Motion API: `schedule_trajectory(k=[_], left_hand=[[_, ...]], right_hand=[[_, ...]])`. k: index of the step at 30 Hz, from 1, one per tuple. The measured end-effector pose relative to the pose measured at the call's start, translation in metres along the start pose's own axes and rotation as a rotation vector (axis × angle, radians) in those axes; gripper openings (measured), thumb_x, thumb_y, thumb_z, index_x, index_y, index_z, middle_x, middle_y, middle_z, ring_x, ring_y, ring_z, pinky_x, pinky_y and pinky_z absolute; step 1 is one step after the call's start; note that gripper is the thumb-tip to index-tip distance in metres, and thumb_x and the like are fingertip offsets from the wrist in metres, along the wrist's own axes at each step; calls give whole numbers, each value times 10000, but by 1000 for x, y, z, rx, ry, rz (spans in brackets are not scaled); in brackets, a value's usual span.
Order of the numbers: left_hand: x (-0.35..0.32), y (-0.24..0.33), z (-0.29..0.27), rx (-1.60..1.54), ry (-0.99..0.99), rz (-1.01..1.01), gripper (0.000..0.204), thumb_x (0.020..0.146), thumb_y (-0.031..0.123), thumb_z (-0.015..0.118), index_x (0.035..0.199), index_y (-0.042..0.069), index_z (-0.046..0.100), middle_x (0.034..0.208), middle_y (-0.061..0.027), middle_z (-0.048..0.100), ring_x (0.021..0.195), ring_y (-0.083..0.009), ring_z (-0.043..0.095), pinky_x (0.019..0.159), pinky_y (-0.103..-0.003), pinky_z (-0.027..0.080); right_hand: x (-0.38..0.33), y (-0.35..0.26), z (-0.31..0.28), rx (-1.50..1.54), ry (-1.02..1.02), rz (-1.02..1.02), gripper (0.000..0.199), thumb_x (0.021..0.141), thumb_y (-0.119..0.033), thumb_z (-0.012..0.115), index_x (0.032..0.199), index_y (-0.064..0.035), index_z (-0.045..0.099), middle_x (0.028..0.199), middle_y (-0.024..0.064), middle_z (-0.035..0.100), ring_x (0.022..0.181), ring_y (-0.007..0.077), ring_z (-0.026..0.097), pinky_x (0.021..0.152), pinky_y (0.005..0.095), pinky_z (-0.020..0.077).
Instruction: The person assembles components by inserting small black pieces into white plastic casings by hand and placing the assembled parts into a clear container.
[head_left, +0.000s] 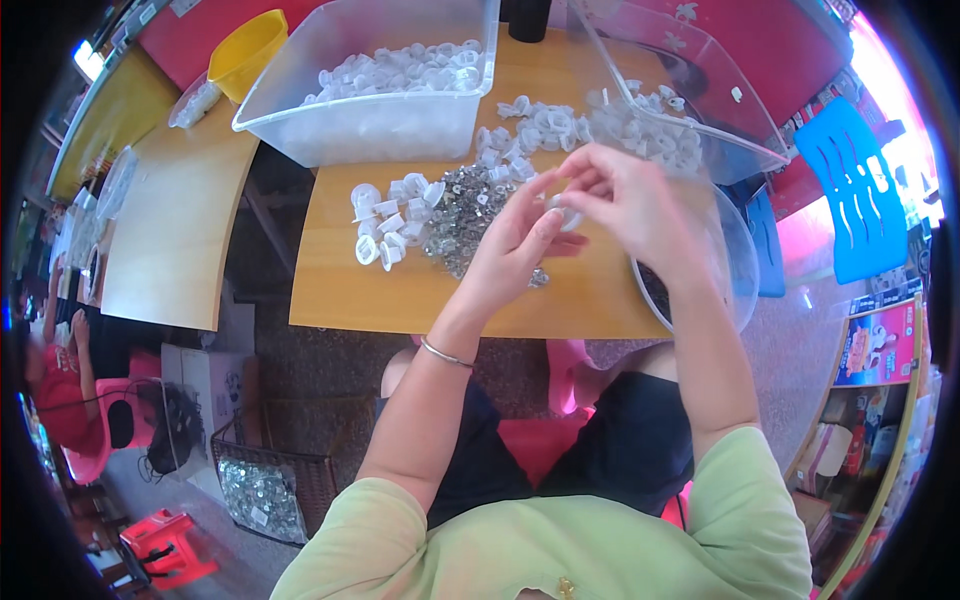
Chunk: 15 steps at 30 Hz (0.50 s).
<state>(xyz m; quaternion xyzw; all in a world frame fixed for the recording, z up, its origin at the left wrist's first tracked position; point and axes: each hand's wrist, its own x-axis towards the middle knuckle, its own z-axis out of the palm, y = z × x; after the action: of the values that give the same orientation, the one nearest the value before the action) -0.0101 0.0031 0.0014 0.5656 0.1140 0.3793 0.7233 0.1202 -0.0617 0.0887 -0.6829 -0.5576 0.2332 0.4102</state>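
Over the near part of the wooden table, my left hand (pixel 520 235) and my right hand (pixel 625 200) meet at a small white plastic piece (pixel 566 212). The fingers of both hands are closed on it and cover most of it. Below and left of my hands lies a heap of small shiny metal pieces (pixel 462 215). Beside that heap, on its left, sits a loose group of white round plastic parts (pixel 390 222). More white plastic parts (pixel 548 127) spread across the table behind my hands.
A clear bin (pixel 375 130) of white parts stands at the back left; another clear bin (pixel 725 125) is tilted at the back right. A round clear tub (pixel 738 270) sits by my right forearm. On the floor is a basket (pixel 315 480) with a bag of metal pieces. Someone sits far left.
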Motion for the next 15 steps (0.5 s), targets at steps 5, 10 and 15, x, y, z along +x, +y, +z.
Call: schedule_trajectory(k=[5, 10, 15], left_hand=[[-1, 7, 2, -182, -88, -231, 314, 936, 151, 446, 1192, -31, 466, 1027, -133, 582, 848, -201, 631, 754, -278, 525], [3, 2, -5, -224, 42, -220, 225, 901, 144, 521, 1067, 2, 574, 936, -110, 629, 836, -174, 628, 739, -257, 520], [3, 0, -11, -232, 54, -228, 270, 898, 151, 528, 1124, 5, 553, 980, -101, 616, 859, -169, 618, 756, -253, 511]], right_hand=[[-24, 15, -7, 132, 76, 28, 127, 808, -34, 579, 924, 17, 581, 799, 73, 637, 736, 118, 621, 665, 236, 490], [-47, 86, -55, -646, 16, 61, 142, 748, -12, 606, 889, -1, 596, 737, 88, 612, 670, 169, 603, 639, 286, 473], [-39, 96, -43, -423, 21, 87, 141, 725, -23, 627, 861, -1, 600, 738, 112, 611, 674, 197, 602, 637, 295, 470]])
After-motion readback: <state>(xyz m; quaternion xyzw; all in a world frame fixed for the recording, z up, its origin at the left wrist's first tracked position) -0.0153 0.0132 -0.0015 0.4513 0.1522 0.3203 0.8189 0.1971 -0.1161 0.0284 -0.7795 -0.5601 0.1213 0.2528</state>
